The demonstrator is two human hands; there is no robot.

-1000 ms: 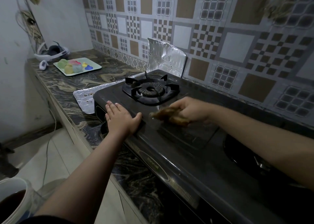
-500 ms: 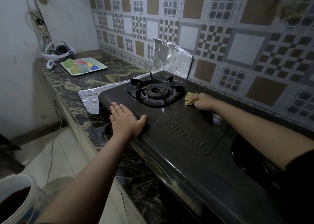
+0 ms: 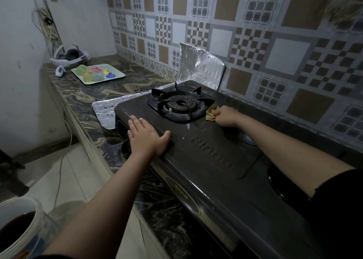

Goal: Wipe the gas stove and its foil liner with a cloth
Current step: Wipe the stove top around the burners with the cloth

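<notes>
A dark marbled stone counter [image 3: 82,99] along a wall of brown, white and grey patterned tiles [image 3: 245,33] carries a black two-burner gas stove [image 3: 225,172].

From the left: a white plastic bucket [image 3: 17,227] on the floor, a pale tray of coloured pieces [image 3: 98,73] far back, then the silver foil liner [image 3: 105,112] jutting from under the stove's left end. The left hand [image 3: 146,136] lies flat on the stove's front-left edge, fingers straight. Beyond the round cast-iron burner [image 3: 181,103], the right hand [image 3: 225,115] clenches a crumpled yellow-tan cloth [image 3: 211,113], pressed to the stove top beside the burner's right edge.
</notes>
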